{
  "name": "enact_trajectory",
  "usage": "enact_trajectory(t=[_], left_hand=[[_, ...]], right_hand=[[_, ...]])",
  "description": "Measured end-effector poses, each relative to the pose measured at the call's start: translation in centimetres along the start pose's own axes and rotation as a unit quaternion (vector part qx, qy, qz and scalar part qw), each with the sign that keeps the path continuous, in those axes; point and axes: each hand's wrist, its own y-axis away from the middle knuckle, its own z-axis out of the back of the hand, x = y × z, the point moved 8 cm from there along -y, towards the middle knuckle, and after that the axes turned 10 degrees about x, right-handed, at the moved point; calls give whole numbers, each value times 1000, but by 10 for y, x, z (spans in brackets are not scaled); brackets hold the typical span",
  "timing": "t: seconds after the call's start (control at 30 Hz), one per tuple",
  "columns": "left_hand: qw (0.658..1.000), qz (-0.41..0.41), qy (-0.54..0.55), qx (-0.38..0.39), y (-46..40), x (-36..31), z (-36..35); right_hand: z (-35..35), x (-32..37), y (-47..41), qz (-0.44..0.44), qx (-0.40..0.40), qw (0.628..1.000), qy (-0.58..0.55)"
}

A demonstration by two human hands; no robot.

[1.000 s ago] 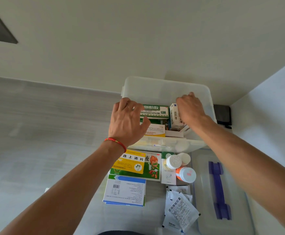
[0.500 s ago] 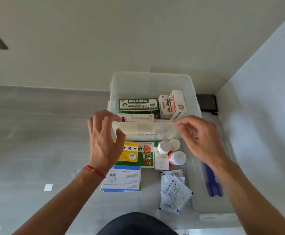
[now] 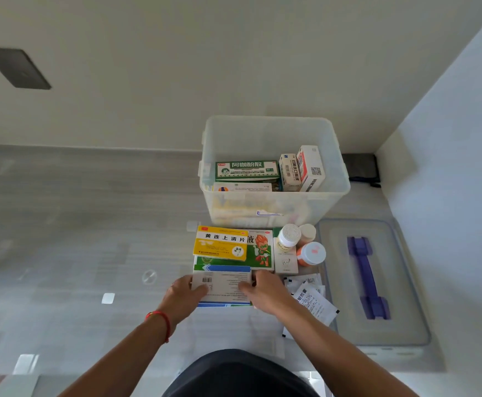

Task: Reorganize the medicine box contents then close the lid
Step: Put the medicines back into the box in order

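Both the left hand (image 3: 183, 297) and right hand (image 3: 265, 292) grip the blue-edged box (image 3: 223, 283), covering its side edges.

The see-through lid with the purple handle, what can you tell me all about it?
The lid looks like cloudy clear plastic, a rounded rectangle with a raised rim. A purple handle runs along its middle, lying flat. The lid is off the medicine box and rests flat on the counter, to the right of the loose medicines. Neither hand touches it. Paper sachets lie against its left edge.
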Motion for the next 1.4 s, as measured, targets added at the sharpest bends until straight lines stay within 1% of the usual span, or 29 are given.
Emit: enact_trajectory(t=[0.13, 0.2, 0.3, 0.4, 0.53, 0.67, 0.73, 0.8, 0.9, 0.97, 1.0, 1.07, 1.13, 1.23, 1.33, 1.4], left_hand=[[999, 11, 31, -10, -2, 3, 0], [999, 10, 29, -33, 3, 0, -3], [997, -16, -2, -80, 14, -12, -4], [994, -38, 21, -96, 31, -25, -1], [988, -78, 116, -64, 54, -43, 12], [958, -149, 244, 15, 79, -80, 30], [944, -197, 262, 41, 91, -108, 40], [934, -241, 257, 52, 99, -141, 50], [923, -308, 225, 50, 100, -191, 67], [920, -349, 179, 11, 94, -225, 83], [919, -364, 152, -17, 88, -241, 91], [918, -381, 89, -64, 72, -270, 106], [917, -389, 15, -93, 52, -293, 115], [909, -378, -88, -155, 18, -310, 128], [897, -336, -159, -237, -11, -301, 138], [888, -324, -199, -258, -23, -291, 133]], right_hand=[[-2, -5, -3, 3, -15, 1000, 10], [-2, -3, 0, 16, -31, 999, 15], [2, 2, 9, 47, -70, 996, 19], [4, 3, 19, 67, -65, 995, -21], [22, 2, 44, 81, -53, 990, -107], [58, 14, 81, 118, -56, 971, -201], [85, 32, 101, 157, -76, 963, -207], [116, 51, 117, 187, -100, 958, -194], [165, 74, 124, 221, -123, 943, -217], [201, 87, 120, 243, -159, 931, -222], [218, 94, 117, 254, -186, 926, -209], [248, 110, 104, 259, -224, 929, -138], [270, 124, 86, 255, -236, 935, -65], [295, 129, 45, 227, -237, 945, -7], [302, 119, -1, 179, -200, 962, 56], [297, 111, -30, 160, -165, 969, 94]])
